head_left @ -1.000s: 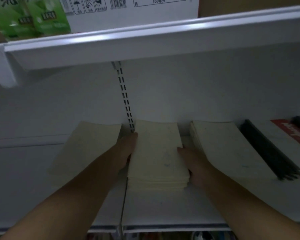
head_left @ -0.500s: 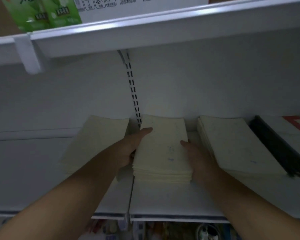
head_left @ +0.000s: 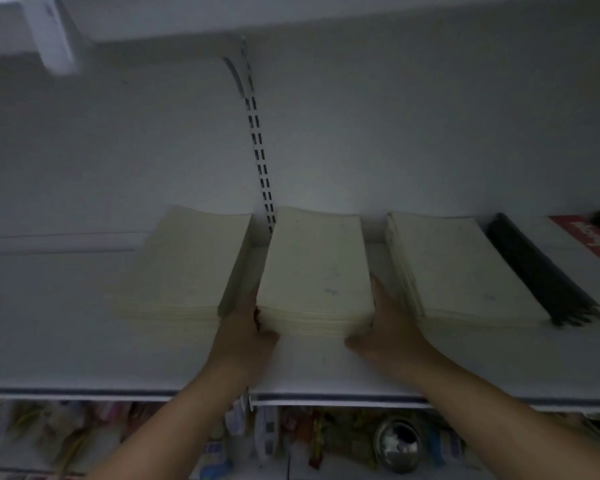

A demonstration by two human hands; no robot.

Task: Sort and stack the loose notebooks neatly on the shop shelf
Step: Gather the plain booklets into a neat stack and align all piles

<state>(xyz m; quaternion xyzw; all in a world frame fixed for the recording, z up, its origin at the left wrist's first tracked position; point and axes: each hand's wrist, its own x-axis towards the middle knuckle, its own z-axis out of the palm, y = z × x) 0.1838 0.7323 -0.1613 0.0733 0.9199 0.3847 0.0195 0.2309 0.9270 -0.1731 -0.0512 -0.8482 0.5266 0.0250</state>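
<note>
Three stacks of cream notebooks lie side by side on the white shelf [head_left: 153,362]. The middle stack [head_left: 316,268] is held between both hands. My left hand [head_left: 246,330] presses its near left corner. My right hand [head_left: 388,327] clasps its near right corner, thumb along the front edge. The left stack [head_left: 184,268] and the right stack [head_left: 461,268] lie untouched, each a narrow gap away from the middle one.
A black-spined stack [head_left: 541,271] and a red-labelled item [head_left: 589,237] lie at the far right. A slotted upright [head_left: 260,161] runs up the back wall behind the middle stack. An upper shelf hangs overhead. A lower shelf [head_left: 326,441] holds mixed goods.
Both hands have slid back from the sides of the middle stack to its near corners. The view has tilted downward, so the lower shelf shows.
</note>
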